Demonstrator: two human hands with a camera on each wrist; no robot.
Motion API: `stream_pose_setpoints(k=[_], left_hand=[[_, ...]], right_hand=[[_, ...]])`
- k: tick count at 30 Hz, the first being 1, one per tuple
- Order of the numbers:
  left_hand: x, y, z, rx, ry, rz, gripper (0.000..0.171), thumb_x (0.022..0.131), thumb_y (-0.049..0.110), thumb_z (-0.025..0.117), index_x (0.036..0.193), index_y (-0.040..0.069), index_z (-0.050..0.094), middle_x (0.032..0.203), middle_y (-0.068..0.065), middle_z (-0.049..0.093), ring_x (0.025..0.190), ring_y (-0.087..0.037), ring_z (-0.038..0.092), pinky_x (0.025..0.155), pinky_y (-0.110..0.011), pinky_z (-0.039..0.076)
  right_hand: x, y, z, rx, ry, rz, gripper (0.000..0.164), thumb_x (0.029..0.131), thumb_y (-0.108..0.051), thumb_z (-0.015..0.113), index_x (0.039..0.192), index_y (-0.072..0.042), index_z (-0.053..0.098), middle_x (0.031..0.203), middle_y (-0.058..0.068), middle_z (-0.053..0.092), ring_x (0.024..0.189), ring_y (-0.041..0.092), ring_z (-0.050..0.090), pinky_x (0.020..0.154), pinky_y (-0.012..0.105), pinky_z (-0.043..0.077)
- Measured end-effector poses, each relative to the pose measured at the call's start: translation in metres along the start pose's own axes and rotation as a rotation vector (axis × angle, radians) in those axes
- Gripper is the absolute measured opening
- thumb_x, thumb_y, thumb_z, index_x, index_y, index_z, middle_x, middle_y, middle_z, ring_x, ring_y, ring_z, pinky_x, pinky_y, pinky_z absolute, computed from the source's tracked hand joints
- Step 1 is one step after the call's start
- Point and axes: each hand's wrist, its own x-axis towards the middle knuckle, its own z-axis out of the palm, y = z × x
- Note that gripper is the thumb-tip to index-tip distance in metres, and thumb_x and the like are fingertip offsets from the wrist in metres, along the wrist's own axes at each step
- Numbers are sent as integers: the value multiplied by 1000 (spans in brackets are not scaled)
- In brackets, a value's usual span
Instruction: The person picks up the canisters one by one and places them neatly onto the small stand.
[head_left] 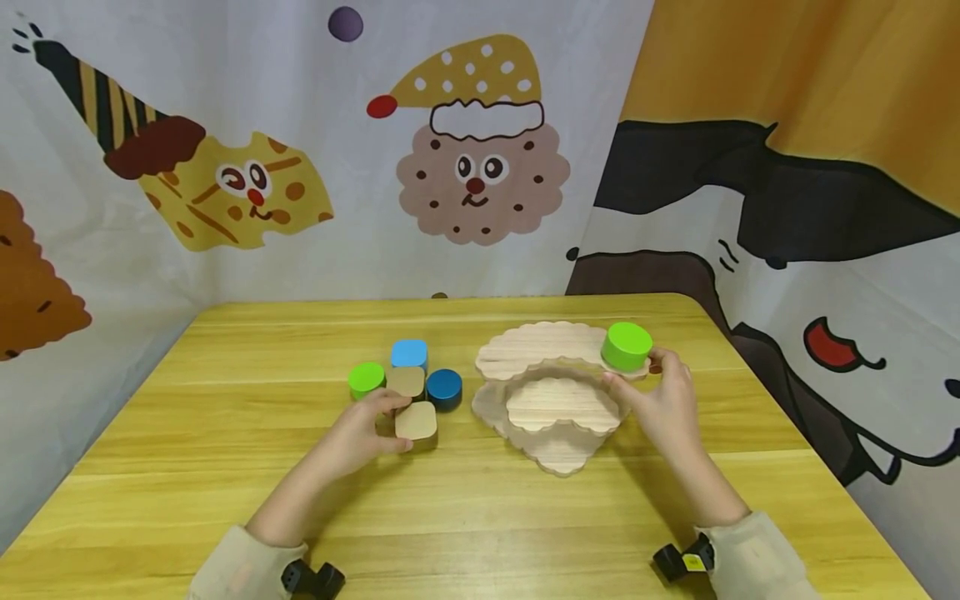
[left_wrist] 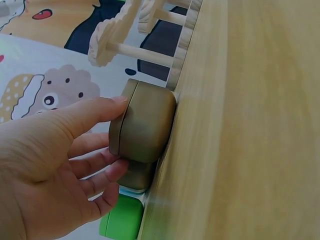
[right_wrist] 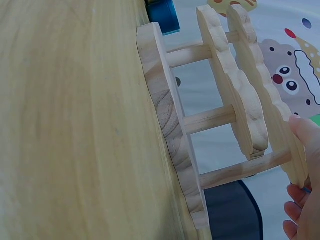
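Observation:
My left hand (head_left: 358, 433) pinches a small gold square tin (head_left: 416, 422) with a lid seam, thumb on one side and fingers on the other. In the left wrist view the gold tin (left_wrist: 147, 120) stands close to the tabletop. Another gold tin (head_left: 406, 382) is just behind it. At the right, my right hand (head_left: 670, 408) holds the right end of the top tier of a three-tier wooden stand (head_left: 528, 346) with scalloped edges. A green round tin (head_left: 627, 347) sits on that tier beside the fingers. Round dowels join the stand's tiers (right_wrist: 215, 120).
Around the gold tins stand a light blue square tin (head_left: 409, 353), a dark blue round tin (head_left: 444, 389) and a second green round tin (head_left: 367, 380). The wooden table (head_left: 480, 533) reaches back to a curtain (head_left: 300, 100) printed with cartoon snacks.

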Motion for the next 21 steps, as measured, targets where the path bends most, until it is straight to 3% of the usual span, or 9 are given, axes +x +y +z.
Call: stream_pose_setpoints(k=[6,16,21], left_hand=[[0,-1,0,-7,-8,3,61,73,11,84,126,-3,59,116,-4,56,101,-22,51,84,-41,46],[0,-2,1,-50,-10,42,58,72,10,85,123,-3,61,114,-4,55,96,-21,51,62,-27,47],[0,0,-1,-72,6,58,55,73,12,84,121,-1,61,115,-4,56,95,-21,50,62,-27,46]], right_hand=[[0,1,0,-4,2,1,75,77,-35,81,127,8,46,110,21,49,102,34,42,79,43,34],[0,0,0,-7,1,-6,76,77,-36,81,127,9,46,110,21,49,102,34,43,78,43,34],[0,0,0,0,-3,-3,76,77,-36,81,128,8,45,110,21,49,104,37,43,78,43,34]])
